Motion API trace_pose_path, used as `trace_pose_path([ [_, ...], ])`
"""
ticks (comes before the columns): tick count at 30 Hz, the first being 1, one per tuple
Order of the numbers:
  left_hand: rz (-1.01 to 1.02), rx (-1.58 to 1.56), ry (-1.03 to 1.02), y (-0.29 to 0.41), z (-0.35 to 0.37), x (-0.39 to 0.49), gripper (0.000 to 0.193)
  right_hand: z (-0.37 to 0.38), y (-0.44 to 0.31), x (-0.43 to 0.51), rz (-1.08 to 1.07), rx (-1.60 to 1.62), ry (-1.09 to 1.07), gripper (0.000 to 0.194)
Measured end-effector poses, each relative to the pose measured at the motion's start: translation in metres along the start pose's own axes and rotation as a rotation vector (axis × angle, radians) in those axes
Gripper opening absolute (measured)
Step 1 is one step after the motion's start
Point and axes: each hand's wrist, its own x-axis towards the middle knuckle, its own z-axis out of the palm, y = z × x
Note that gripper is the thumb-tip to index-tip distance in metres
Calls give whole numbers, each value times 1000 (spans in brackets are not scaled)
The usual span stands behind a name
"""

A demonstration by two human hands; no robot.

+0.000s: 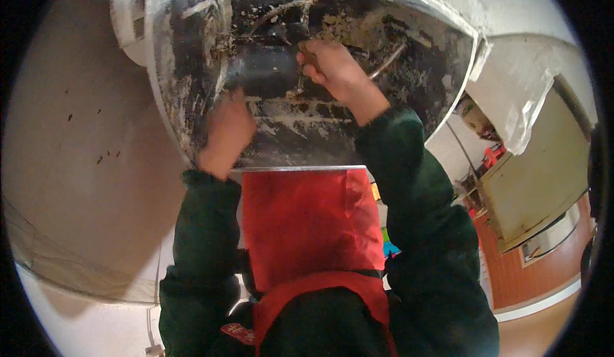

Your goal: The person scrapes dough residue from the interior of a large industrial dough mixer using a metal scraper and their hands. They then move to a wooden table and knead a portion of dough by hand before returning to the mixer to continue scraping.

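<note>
A dark work surface (pixel 297 141) with a pale metal-like rim lies before me, streaked with whitish and brownish residue. Over its left part is my left hand (pixel 229 129), blurred, its fingers pointing away from me; what they hold, if anything, is unclear. Farther right and higher in view, my right hand (pixel 333 67) has its fingers bent together near a small brownish thing that is hard to make out; a firm hold cannot be confirmed. A thin pale curved strip or mark (pixel 391 61) shows to the right of that hand. The area between the hands is dark and slightly blurred.
A red apron (pixel 307 218) hangs below the near edge. To the right stand a greenish-yellow panel (pixel 537 175), translucent plastic sheeting (pixel 523 112) and a reddish-brown cabinet-like surface (pixel 542 270). A pale wall-like surface (pixel 86 165) with small dark specks spans the left.
</note>
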Motion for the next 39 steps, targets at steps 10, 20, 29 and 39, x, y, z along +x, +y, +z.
trace_pose_path([
  [10,-724,-1190,126,-75,129,123,53,-18,73,-108,68,-60,193,25],
  [20,-800,-1493,193,-41,79,135,36,-29,84,-150,-57,-298,253,22],
  [29,-436,-1160,16,-121,140,158,18,-36,90,-162,-185,-547,293,20],
  [39,-788,-1569,60,-58,113,112,20,-36,89,-157,-210,-547,296,21],
])
